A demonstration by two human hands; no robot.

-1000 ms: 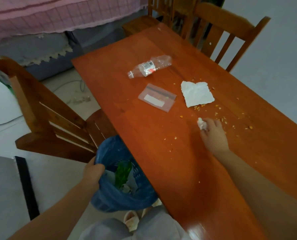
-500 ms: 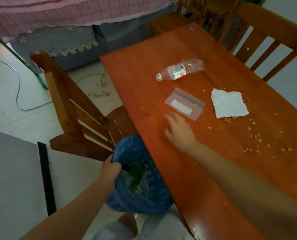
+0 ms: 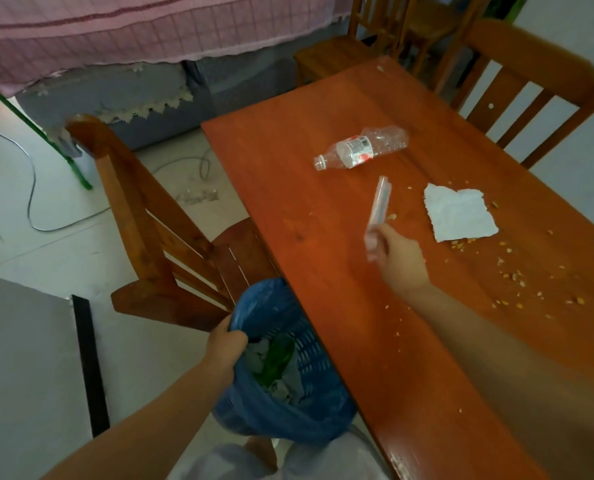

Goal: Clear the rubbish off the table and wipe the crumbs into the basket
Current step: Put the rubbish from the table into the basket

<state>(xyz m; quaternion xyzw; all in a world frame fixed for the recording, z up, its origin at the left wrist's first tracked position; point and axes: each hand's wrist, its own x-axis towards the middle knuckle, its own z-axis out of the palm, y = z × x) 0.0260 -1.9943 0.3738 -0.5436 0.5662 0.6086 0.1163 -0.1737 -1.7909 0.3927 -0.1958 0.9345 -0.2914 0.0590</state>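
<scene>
My right hand (image 3: 401,258) grips a clear zip bag (image 3: 379,202) by one end and holds it lifted edge-on above the orange-brown table (image 3: 288,174). My left hand (image 3: 224,349) holds the rim of a blue basket (image 3: 309,355) beside the table's near left edge; green and pale rubbish lies inside it. An empty plastic bottle (image 3: 361,150) lies on its side further up the table. A white paper napkin (image 3: 458,213) lies flat to the right. Yellow crumbs (image 3: 517,275) are scattered below and right of the napkin.
A wooden chair (image 3: 157,237) stands at the table's left side, just behind the basket. Two more chairs (image 3: 531,81) stand at the far end and right. A cable (image 3: 32,188) runs over the pale floor at left.
My right hand swept left from the crumbs to the zip bag and has lifted it off the table. The white wad it held a second ago is gone. The view shifted left.
</scene>
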